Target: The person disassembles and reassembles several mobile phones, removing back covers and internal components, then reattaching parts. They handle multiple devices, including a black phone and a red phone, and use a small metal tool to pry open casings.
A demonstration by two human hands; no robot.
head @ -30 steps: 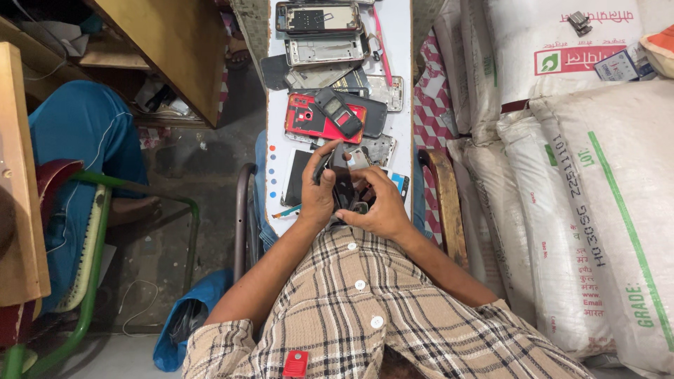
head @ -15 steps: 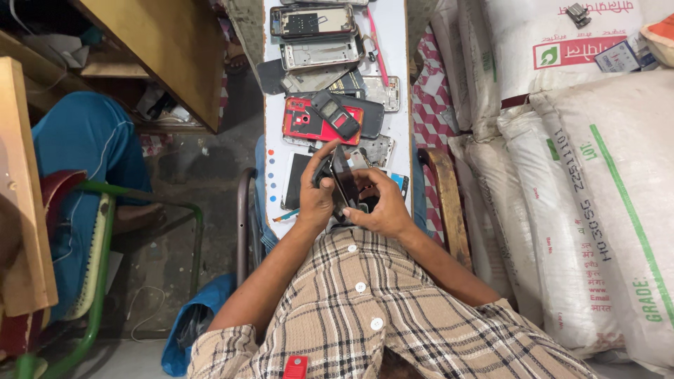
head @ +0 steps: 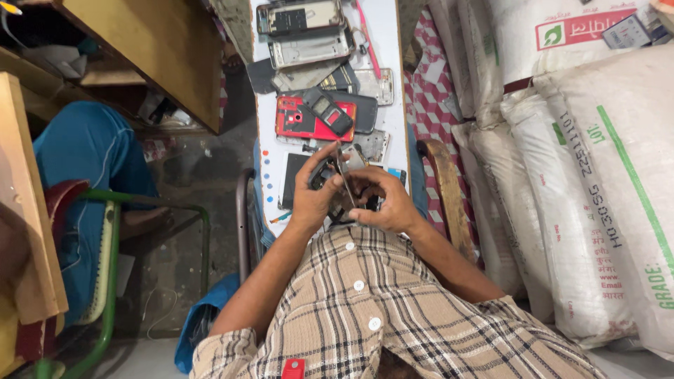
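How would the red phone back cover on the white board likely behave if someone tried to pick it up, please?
The red back cover looks thin and flat, so it is probably light and slightly flexible. A small dark phone lies across it and would likely slide off. Lying flat on the white board, its edge may be awkward to catch.

At twelve o'clock we see a red phone cover (head: 302,121) on the white board (head: 270,158). Our shirt (head: 393,316) is beige-and-black plaid.

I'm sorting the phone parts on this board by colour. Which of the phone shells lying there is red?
The red phone shell, lying mid-board just beyond the hands, with a small dark phone resting across it. The other shells, such as the silver frame farther up, are grey or dark.
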